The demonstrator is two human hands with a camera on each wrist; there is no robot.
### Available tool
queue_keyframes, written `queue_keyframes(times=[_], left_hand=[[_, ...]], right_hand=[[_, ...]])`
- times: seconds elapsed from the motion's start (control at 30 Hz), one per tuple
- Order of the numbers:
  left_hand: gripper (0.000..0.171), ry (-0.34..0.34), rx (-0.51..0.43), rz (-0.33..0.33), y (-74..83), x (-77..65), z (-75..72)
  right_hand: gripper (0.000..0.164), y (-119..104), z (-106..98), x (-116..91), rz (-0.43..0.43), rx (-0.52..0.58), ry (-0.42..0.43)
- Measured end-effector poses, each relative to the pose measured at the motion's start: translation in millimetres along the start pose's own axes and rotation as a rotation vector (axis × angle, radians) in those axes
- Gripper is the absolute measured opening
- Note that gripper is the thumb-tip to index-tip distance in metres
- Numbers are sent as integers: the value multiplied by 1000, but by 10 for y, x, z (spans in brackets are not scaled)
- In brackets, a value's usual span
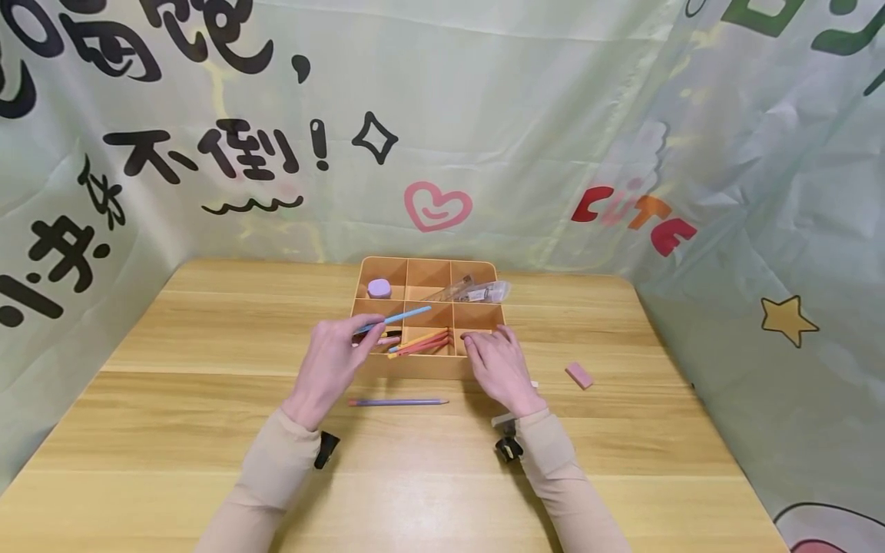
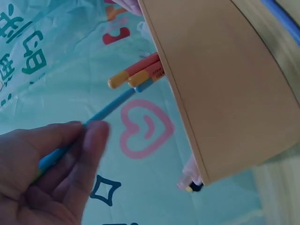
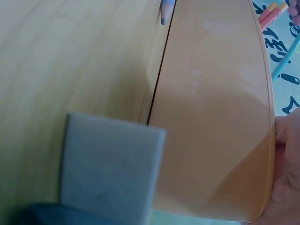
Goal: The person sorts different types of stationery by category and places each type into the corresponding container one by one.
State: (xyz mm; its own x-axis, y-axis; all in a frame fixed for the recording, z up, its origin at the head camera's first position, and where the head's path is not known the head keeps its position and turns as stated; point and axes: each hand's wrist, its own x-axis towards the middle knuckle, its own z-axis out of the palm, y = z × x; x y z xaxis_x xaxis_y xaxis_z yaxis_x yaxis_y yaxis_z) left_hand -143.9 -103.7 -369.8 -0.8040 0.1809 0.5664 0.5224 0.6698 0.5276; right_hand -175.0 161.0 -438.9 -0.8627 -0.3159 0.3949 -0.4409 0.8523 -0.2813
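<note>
My left hand (image 1: pixel 335 357) pinches a slim light-blue pencil (image 1: pixel 408 313) between thumb and fingers, above the front left of a tan desk organizer (image 1: pixel 415 369). In the left wrist view the pencil (image 2: pixel 110 105) slants up toward the organizer's rim. Several red and yellow pencils (image 1: pixel 425 344) lie in the front middle compartment. Pens with dark and pink parts (image 1: pixel 390 338) are in the front left one, partly hidden by the hand. My right hand (image 1: pixel 499 369) holds the organizer's front right corner, its fingers bent over the rim (image 3: pixel 269 187); some fingertips are hidden.
A purple pencil (image 1: pixel 399 402) lies on the table in front of the organizer. To the right is a pink eraser (image 1: pixel 579 375). A lilac object (image 1: pixel 379 289) sits in the back left compartment, and a clear plastic item (image 1: pixel 484 293) leans across the back right one.
</note>
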Motion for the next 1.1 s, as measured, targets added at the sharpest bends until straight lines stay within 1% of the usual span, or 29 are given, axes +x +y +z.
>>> queue_keyframes(times=[0.13,0.2,0.27,0.4,0.53,0.63,0.7,0.8,0.87,0.97,1.1], left_hand=[[16,-133,30,-48,27,73,36],[15,-193,41,-59,40,112,60],[14,-235,56,-58,46,145,89],[17,-293,107,-59,46,190,162],[22,-333,221,-82,63,210,229],[22,-354,306,-96,84,216,265],[20,-366,336,-96,91,219,288],[17,-385,345,-85,97,222,311],[18,-395,348,-76,92,223,327],[20,-395,346,-64,84,218,342],[15,-386,340,-44,73,209,355]], right_hand=[[29,-11,-11,0,-3,3,0],[29,-12,-9,-1,-4,2,0],[29,-12,-8,0,-4,0,1],[29,-9,-6,-2,-7,-4,4],[29,-10,-10,-4,-7,2,7],[29,-8,-8,-2,-6,4,6],[30,-5,-3,0,-5,-1,6],[30,-7,-4,-2,-2,1,3],[30,-9,-4,-2,-3,0,5],[30,-13,-7,-4,-6,-1,8],[30,-13,-5,-4,-7,-6,11]])
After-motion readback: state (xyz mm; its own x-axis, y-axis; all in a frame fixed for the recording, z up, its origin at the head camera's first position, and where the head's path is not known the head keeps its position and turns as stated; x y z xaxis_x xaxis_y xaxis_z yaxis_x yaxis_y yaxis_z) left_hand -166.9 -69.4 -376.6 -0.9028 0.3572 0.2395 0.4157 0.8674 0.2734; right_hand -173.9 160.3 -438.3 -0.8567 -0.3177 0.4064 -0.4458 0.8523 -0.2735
